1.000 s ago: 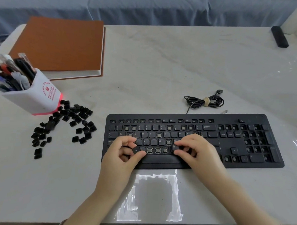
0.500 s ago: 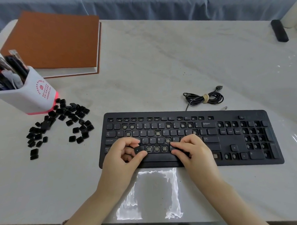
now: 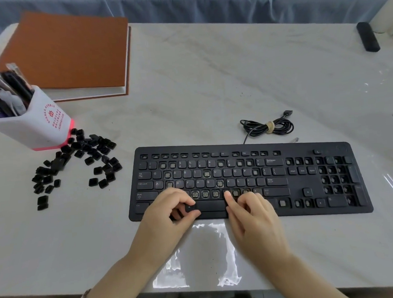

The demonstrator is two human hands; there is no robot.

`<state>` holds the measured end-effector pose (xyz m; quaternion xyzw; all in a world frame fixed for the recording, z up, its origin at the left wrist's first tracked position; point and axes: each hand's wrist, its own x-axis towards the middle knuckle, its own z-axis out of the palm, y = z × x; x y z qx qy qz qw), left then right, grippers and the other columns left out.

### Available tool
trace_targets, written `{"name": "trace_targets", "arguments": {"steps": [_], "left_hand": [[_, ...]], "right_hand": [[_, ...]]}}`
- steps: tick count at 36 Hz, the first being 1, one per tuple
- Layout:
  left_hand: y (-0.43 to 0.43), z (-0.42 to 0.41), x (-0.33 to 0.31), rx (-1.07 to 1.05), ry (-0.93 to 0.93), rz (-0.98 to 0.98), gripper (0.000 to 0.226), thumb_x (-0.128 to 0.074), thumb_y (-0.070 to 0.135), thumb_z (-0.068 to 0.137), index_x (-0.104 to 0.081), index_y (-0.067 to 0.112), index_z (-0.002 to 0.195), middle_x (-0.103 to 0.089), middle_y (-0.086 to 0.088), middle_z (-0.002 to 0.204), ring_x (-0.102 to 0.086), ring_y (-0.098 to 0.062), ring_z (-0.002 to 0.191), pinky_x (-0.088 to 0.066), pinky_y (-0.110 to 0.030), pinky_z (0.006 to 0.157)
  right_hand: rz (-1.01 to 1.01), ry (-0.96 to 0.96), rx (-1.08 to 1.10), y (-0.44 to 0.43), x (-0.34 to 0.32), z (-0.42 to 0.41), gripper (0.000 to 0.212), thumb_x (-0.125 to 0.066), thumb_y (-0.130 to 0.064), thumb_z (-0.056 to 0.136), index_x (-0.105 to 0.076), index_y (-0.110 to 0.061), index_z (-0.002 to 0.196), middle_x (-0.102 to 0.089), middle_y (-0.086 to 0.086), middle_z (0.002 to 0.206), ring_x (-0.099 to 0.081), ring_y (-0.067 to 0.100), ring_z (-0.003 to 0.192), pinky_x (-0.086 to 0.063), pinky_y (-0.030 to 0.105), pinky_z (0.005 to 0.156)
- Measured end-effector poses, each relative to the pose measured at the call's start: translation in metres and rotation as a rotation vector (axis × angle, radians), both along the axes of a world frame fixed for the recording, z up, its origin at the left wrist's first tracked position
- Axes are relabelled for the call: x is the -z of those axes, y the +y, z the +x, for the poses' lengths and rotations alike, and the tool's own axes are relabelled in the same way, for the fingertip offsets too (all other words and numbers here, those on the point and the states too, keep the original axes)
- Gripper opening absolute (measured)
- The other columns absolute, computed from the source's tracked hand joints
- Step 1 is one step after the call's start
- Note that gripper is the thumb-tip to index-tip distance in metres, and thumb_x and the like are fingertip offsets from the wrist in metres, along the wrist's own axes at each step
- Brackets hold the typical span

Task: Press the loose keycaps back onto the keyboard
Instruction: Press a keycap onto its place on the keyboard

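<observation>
The black keyboard (image 3: pixel 305 182) lies at the table's middle, with several bare switch sockets in its letter rows, number pad and function row. My left hand (image 3: pixel 164 217) hovers over the keyboard's lower left and pinches one black keycap (image 3: pixel 190 208) between thumb and index finger, just above the space bar. My right hand (image 3: pixel 252 214) lies over the lower middle with its fingers stretched out. Its index fingertip presses on the bottom letter row, right of three bare sockets. A heap of loose keycaps (image 3: pixel 79 158) lies on the table left of the keyboard.
A white pen holder (image 3: pixel 37 124) full of pens stands behind the heap. A brown notebook (image 3: pixel 69 53) lies at the far left. The keyboard's coiled cable (image 3: pixel 269 126) sits behind it. A black bar-shaped device (image 3: pixel 367 36) lies at the far right corner.
My right hand's fingers have uncurled and now stretch out, with the index finger on the bottom row. My left hand still pinches its keycap and has shifted slightly toward the space bar.
</observation>
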<state>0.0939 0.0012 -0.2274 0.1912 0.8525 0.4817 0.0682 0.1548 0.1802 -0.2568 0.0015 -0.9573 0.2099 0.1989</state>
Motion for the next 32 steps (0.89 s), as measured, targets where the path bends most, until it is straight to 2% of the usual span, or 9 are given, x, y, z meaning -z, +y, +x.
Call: {"name": "trace_targets", "arguments": {"steps": [3, 8, 11, 19, 21, 25, 28, 30, 32], "left_hand": [[-0.001, 0.000, 0.004, 0.075, 0.032, -0.012, 0.009, -0.072, 0.016, 0.074, -0.064, 0.016, 0.079, -0.057, 0.014, 0.093, -0.055, -0.006, 0.074, -0.042, -0.010, 0.066], [-0.001, -0.001, 0.010, 0.140, 0.033, 0.008, 0.009, -0.072, 0.017, 0.073, -0.065, 0.019, 0.078, -0.058, 0.017, 0.097, -0.056, -0.002, 0.075, -0.040, -0.005, 0.070], [0.001, -0.002, 0.011, 0.122, 0.031, 0.023, 0.008, -0.072, 0.018, 0.071, -0.067, 0.017, 0.077, -0.059, 0.015, 0.099, -0.056, -0.002, 0.074, -0.040, -0.005, 0.068], [0.006, -0.005, 0.010, 0.034, 0.028, 0.086, 0.017, -0.072, 0.023, 0.070, -0.062, 0.030, 0.081, -0.060, 0.017, 0.098, -0.056, -0.005, 0.071, -0.041, -0.009, 0.064], [0.006, -0.004, 0.009, 0.028, 0.041, 0.076, 0.017, -0.072, 0.019, 0.069, -0.063, 0.032, 0.075, -0.061, 0.016, 0.098, -0.057, -0.005, 0.071, -0.042, -0.009, 0.065], [0.006, -0.003, 0.007, 0.008, 0.040, 0.077, 0.014, -0.072, 0.018, 0.069, -0.066, 0.027, 0.078, -0.062, 0.015, 0.098, -0.058, -0.007, 0.071, -0.043, -0.009, 0.066], [0.008, -0.004, 0.005, -0.027, 0.014, 0.107, 0.014, -0.073, 0.017, 0.067, -0.069, 0.022, 0.079, -0.063, 0.011, 0.097, -0.058, -0.008, 0.070, -0.044, -0.011, 0.065], [0.010, -0.004, 0.003, -0.042, 0.006, 0.118, 0.021, -0.079, 0.010, 0.067, -0.068, 0.021, 0.080, -0.063, 0.007, 0.088, -0.056, -0.007, 0.068, -0.044, -0.010, 0.065], [0.013, -0.004, -0.001, -0.049, -0.019, 0.122, 0.031, -0.082, 0.000, 0.066, -0.067, 0.023, 0.081, -0.062, 0.007, 0.079, -0.056, -0.007, 0.066, -0.043, -0.009, 0.065]], "right_hand": [[0.017, -0.007, -0.001, 0.000, -0.004, -0.003, 0.029, -0.048, -0.016, 0.087, -0.070, -0.004, 0.101, -0.046, 0.003, 0.064, -0.044, 0.021, 0.054, -0.038, 0.028, 0.049], [0.031, 0.008, 0.018, 0.001, -0.009, -0.007, 0.029, -0.048, -0.018, 0.086, -0.073, -0.007, 0.095, -0.043, 0.001, 0.057, -0.042, 0.019, 0.048, -0.031, 0.023, 0.048], [0.032, 0.006, 0.027, 0.002, -0.009, -0.006, 0.028, -0.049, -0.018, 0.085, -0.074, -0.009, 0.094, -0.043, 0.000, 0.055, -0.042, 0.019, 0.047, -0.028, 0.022, 0.049], [0.068, 0.028, 0.051, 0.000, -0.007, -0.008, 0.026, -0.051, -0.019, 0.083, -0.075, -0.011, 0.089, -0.047, -0.001, 0.054, -0.045, 0.020, 0.047, -0.029, 0.023, 0.046], [0.083, 0.029, 0.065, -0.001, -0.005, -0.007, 0.026, -0.051, -0.019, 0.082, -0.075, -0.012, 0.089, -0.046, -0.002, 0.054, -0.045, 0.020, 0.048, -0.029, 0.023, 0.045], [0.067, 0.020, 0.065, 0.001, -0.005, -0.005, 0.027, -0.051, -0.021, 0.083, -0.075, -0.014, 0.090, -0.043, -0.003, 0.054, -0.042, 0.018, 0.048, -0.029, 0.022, 0.046], [-0.009, -0.055, 0.068, 0.003, -0.008, -0.005, 0.030, -0.047, -0.025, 0.082, -0.075, -0.017, 0.091, -0.042, -0.008, 0.054, -0.042, 0.012, 0.052, -0.034, 0.021, 0.045], [-0.166, -0.127, 0.082, 0.003, -0.012, -0.004, 0.026, -0.050, -0.025, 0.081, -0.074, -0.019, 0.090, -0.041, -0.013, 0.056, -0.044, 0.011, 0.060, -0.037, 0.016, 0.051], [-0.388, -0.195, 0.082, 0.001, -0.021, -0.003, 0.017, -0.058, -0.020, 0.080, -0.074, -0.021, 0.086, -0.049, -0.011, 0.058, -0.049, 0.010, 0.065, -0.039, 0.012, 0.058]]}}
